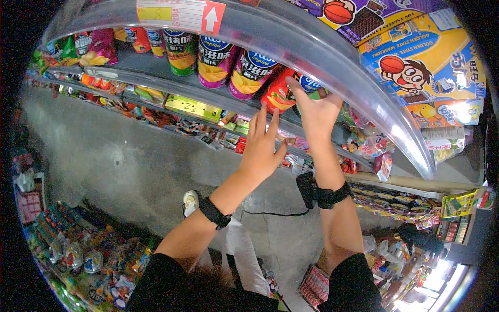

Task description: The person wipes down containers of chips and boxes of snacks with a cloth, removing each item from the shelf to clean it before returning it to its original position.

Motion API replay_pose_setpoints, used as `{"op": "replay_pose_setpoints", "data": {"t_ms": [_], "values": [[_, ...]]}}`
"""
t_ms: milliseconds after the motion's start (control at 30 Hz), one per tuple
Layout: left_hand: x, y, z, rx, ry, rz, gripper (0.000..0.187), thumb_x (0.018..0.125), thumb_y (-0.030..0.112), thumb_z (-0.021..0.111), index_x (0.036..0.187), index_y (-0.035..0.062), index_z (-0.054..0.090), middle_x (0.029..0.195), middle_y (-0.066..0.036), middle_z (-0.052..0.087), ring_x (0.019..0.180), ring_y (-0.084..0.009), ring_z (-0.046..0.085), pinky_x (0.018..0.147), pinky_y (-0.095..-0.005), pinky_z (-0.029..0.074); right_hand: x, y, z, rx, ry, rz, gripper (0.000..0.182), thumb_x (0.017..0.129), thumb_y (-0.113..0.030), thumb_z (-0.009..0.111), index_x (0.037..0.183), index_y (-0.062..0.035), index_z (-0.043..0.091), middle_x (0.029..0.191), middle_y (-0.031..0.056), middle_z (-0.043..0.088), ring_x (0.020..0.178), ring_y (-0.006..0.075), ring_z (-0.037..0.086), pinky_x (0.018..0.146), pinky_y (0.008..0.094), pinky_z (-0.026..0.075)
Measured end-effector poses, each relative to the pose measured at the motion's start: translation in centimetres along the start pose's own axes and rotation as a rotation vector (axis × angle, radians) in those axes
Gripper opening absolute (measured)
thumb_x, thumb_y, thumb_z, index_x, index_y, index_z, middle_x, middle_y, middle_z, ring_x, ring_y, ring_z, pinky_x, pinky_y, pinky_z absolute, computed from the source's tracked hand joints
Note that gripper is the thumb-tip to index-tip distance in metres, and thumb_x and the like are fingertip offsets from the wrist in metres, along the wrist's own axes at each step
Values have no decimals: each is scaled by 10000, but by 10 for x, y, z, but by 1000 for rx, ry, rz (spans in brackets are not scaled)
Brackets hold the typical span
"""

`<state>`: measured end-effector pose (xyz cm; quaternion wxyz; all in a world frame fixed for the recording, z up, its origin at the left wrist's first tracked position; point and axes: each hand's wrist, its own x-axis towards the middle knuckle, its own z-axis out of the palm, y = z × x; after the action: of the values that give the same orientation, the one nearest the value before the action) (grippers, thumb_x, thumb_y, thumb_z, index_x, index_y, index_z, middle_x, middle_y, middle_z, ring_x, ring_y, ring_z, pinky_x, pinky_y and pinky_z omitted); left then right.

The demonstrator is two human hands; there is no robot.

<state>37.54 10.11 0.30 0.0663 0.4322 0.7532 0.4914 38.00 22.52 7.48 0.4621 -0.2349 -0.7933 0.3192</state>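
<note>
Probably light, slick and dentable (best held around the middle), a red chip can (279, 95) tilts at the edge of a shelf (148, 65), its upper part grasped by the right hand (317, 112), the loosely spread left hand (261, 154) seemingly touching its base.

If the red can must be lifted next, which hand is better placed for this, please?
Probably the right hand: its thumb and fingers appear around the upper part of the red can, while the left hand only has extended fingers at the lower edge.
</note>
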Motion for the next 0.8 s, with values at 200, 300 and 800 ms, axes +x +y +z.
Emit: {"op": "replay_pose_setpoints", "data": {"t_ms": [200, 300, 800], "values": [[1, -4, -2, 15, -2, 27, 676, 758, 118, 610, 1331, -74, 306, 1404, -303, 185, 1252, -443, 252, 1047, -476, 239, 0, -3, 3, -2, 5, 8, 510, 609, -144, 838, 996, 23, 552, 988, 115, 601, 881, 173, 588, 772, 294, 479], [0, -5, -3, 19, -25, 12, 677, 758, 118, 605, 1334, -72, 304, 1409, -303, 175, 1258, -448, 244, 1048, -482, 235, -1, -7, -1, -147, -116, 116, 606, 616, -157, 836, 1078, 31, 491, 1045, 137, 576, 925, 180, 574, 767, 297, 480], [-20, -18, -32, 22, -22, -30, 755, 753, 119, 623, 1399, 29, 242, 1462, -213, 145, 1290, -437, 208, 1076, -489, 194, -34, 24, 12, -15, -169, 188, 649, 668, -107, 789, 1168, 24, 396, 1081, 153, 574, 964, 208, 585, 822, 341, 485]]}}
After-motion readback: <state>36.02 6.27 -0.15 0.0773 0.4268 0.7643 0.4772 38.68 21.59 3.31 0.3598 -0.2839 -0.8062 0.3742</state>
